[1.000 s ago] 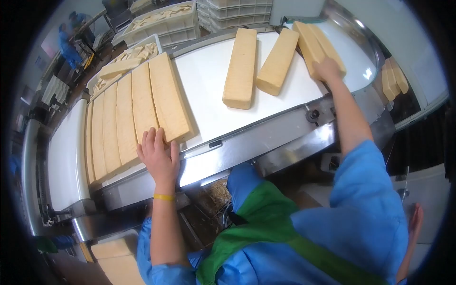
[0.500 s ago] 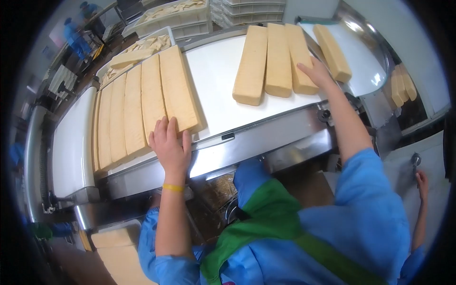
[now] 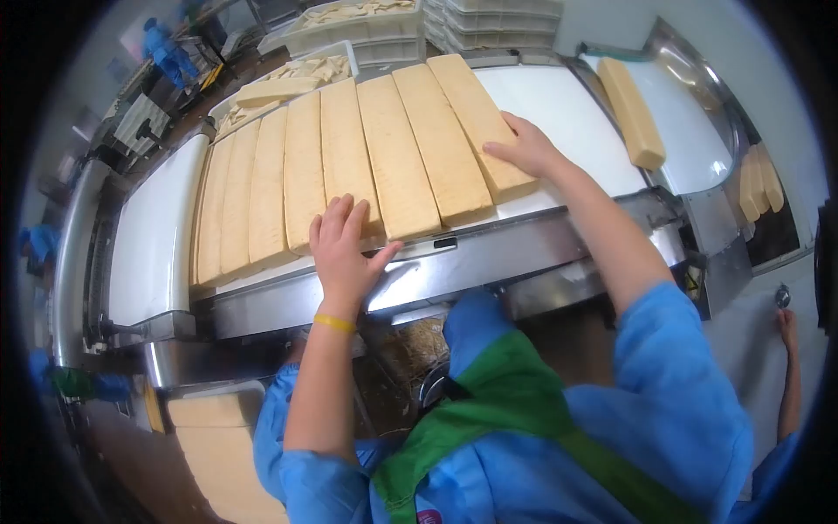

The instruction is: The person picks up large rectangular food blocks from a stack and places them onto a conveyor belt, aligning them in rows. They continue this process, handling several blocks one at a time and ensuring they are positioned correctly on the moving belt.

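Observation:
Several long pale-yellow loaves, which look like trimmed bread, lie side by side in one row on the white belt. My left hand [image 3: 342,249] is open, its fingers spread against the near end of a middle loaf [image 3: 349,148], thumb out toward the loaf beside it. At the row's right end, my right hand [image 3: 528,150] rests on the outermost loaf [image 3: 471,113]. Its thumb lies on top and its stretched fingers press along the right side, without closing round the loaf. A single loaf [image 3: 630,113] lies apart, on the white surface farther right.
Behind the row stands a white crate [image 3: 345,57] of pale offcuts, beside stacked crates [image 3: 502,22]. A metal rail [image 3: 419,279] runs along the belt's near side. More loaves [image 3: 759,183] lie at far right. Another person's hand [image 3: 787,327] is at lower right; a co-worker [image 3: 166,52] stands at back left.
My right hand has slid three loaves left across the belt against the others, closing the gap. My left hand's thumb has spread outward. The view has shifted slightly.

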